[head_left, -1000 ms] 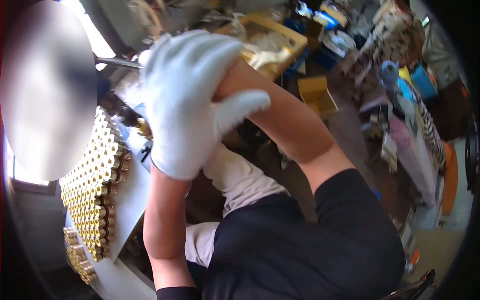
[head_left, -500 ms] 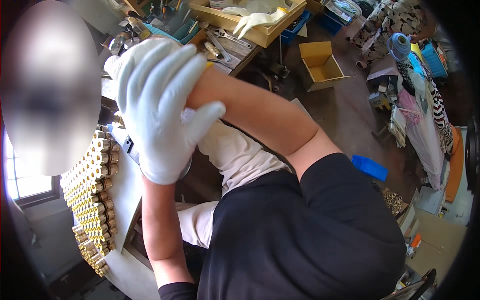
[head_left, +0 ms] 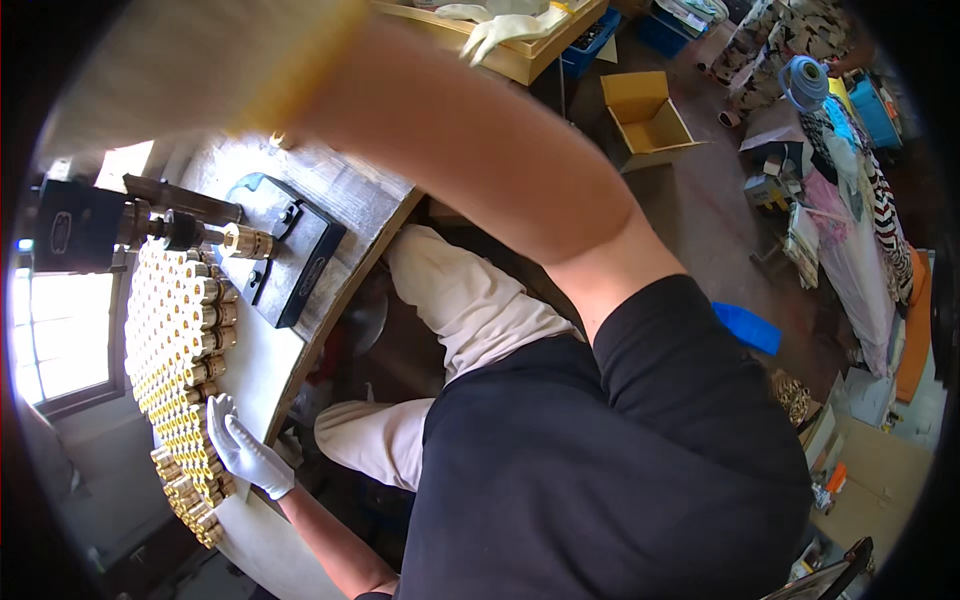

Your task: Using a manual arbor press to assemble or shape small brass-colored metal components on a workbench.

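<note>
My left hand [head_left: 248,455] wears a white glove. Its fingers are stretched out with the thumb apart, against the near edge of a large stack of brass fittings [head_left: 190,370]. My right hand [head_left: 190,75], in a pale glove with a yellow cuff, is raised close to the camera at upper left. It is smeared by motion, and its fingers cannot be made out. Below it, a single brass fitting [head_left: 246,242] sits between the chuck [head_left: 185,230] of a dark machine and a black fixture [head_left: 300,260] bolted on the worktable [head_left: 370,210].
Another small brass piece [head_left: 281,140] lies farther up the table. A wooden tray [head_left: 520,62] with a glove on its rim stands at the top. On the floor are an open cardboard box [head_left: 650,115] and a blue bin [head_left: 745,328]. A person stands at top right.
My hands, overlapping before, have parted. The left has gone down to the brass stack; the right arm has swung up and left. The chuck, fixture and single fitting have come into view.
</note>
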